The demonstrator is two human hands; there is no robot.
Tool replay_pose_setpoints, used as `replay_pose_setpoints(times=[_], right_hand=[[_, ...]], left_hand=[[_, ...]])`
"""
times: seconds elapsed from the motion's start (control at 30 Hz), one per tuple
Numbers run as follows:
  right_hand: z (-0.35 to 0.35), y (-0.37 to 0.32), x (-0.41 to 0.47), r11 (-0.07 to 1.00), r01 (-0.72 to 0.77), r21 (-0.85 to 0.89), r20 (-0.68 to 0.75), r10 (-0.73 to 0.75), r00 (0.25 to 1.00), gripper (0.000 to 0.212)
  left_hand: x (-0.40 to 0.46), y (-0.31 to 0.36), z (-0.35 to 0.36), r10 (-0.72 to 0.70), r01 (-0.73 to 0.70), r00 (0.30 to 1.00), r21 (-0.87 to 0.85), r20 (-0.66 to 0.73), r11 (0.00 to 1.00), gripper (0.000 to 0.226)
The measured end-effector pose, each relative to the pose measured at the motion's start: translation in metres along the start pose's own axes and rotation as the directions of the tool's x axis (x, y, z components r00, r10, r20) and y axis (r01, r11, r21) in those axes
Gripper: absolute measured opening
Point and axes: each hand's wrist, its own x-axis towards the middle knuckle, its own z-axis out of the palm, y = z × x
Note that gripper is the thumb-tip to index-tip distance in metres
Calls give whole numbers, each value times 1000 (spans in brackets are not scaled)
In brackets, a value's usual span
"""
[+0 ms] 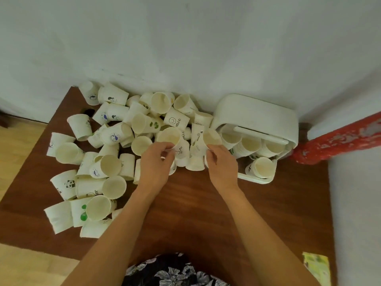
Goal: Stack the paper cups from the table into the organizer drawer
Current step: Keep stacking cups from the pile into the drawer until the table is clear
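From the head camera I saw my left hand (156,162) gripping one paper cup (169,138) and my right hand (221,162) gripping another (211,138), above the pile (107,145) beside the organizer drawer (257,174), which held stacked cups (250,144).

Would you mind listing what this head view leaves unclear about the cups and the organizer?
- Stacks in the organizer drawer: cup count unreadable; the handle bar and drawer wall cover them.
- Right hand: its grip on the cup is hidden behind the hand.
- Left hand: covers the base of its cup.
- Small cup prints: blurred.
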Motion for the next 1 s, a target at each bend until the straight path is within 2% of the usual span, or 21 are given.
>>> replay_pose_setpoints(times=[0.23,0.3,0.4,0.57,0.7,0.8,0.9,1.0], right_hand=[[-73,52,-53,968,-224,115,-172,241,955,27],[-89,70,-60,962,-263,80,-215,274,937,29],[-107,98,-62,958,-279,-67,-237,257,937,30],[-113,133,-52,927,-283,-247,-155,251,956,26],[-102,152,-43,912,-222,-346,-22,229,973,28],[-91,170,-38,876,-192,-442,94,258,962,28],[-90,183,-35,914,-207,-350,110,259,960,26],[-99,190,-37,961,-233,-151,13,238,971,23]], left_hand=[[-39,40,43,119,-117,985,-30,127,993,18],[-46,49,55,144,-140,977,-34,160,990,17],[-54,63,72,176,-168,962,-52,208,984,14],[-56,85,102,250,-259,926,-5,282,966,16],[-51,98,123,312,-340,895,37,319,940,20],[-49,109,142,308,-347,892,62,332,936,20],[-45,117,161,317,-371,884,101,344,923,20],[-44,122,181,319,-382,872,109,372,918,20]])
